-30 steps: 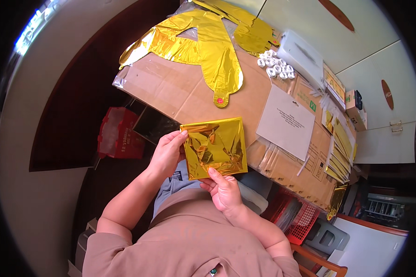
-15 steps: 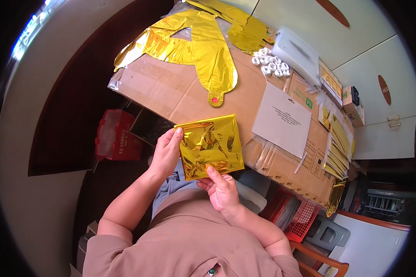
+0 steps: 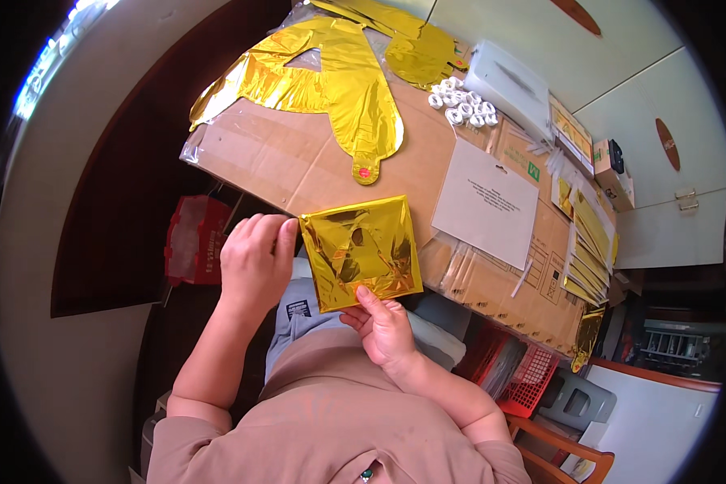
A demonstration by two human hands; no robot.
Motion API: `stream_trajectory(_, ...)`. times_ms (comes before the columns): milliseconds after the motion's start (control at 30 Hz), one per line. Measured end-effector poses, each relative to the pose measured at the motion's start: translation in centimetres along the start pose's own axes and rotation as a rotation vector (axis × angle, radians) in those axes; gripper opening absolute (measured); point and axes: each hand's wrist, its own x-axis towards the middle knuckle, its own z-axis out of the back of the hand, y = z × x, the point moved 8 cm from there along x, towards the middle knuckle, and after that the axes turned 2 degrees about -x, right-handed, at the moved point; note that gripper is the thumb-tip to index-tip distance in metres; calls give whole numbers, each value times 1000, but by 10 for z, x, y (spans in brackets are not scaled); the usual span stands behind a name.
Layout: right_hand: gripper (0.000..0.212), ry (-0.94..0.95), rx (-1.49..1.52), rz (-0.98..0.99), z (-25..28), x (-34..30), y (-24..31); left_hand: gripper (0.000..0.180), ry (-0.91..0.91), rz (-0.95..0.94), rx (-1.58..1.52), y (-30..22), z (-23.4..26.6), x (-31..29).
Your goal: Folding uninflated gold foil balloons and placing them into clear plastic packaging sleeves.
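Note:
Upright in front of me is a flat, square, folded gold foil balloon (image 3: 363,250) with a creased, shiny face. My right hand (image 3: 381,327) grips its bottom edge, thumb on the front and fingers behind. Beside its upper left corner is my left hand (image 3: 254,262), fingers curled and pinched together; anything between the fingertips is too small to make out. Beyond, on the cardboard-covered table (image 3: 298,149), lies a flat, unfolded gold foil letter A balloon (image 3: 359,105), its rounded tab toward me.
Right of the balloon lie a white printed card (image 3: 488,203), white ribbon rolls (image 3: 464,106), a translucent plastic case (image 3: 508,89) and a stack of gold-and-white packets (image 3: 589,254). A red container (image 3: 194,242) stands left of the table, a red basket (image 3: 528,379) below its right edge.
My left hand has left its hold on the front of the folded balloon and moved left, turning its fingers inward. My right hand keeps its grip; the view has shifted slightly.

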Motion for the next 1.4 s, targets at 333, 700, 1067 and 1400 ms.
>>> stream_trajectory(333, 17, 8, 77, 71, -2, 11, 3, 72, 315, -458, 77, -62, -107, -7)
stream_trajectory(700, 24, 18, 113, 66, 10, 20, -2, 78, 386, -434, 114, -52, -117, -4)
stream_trajectory(1067, 18, -28, 115, 58, 7, 17, -1, 76, 392, -416, 171, -49, -122, -6)
stream_trajectory(1400, 17, -69, 139, 42, -1, 8, 13, 33, 5, -248, -123, 7, -45, 40)
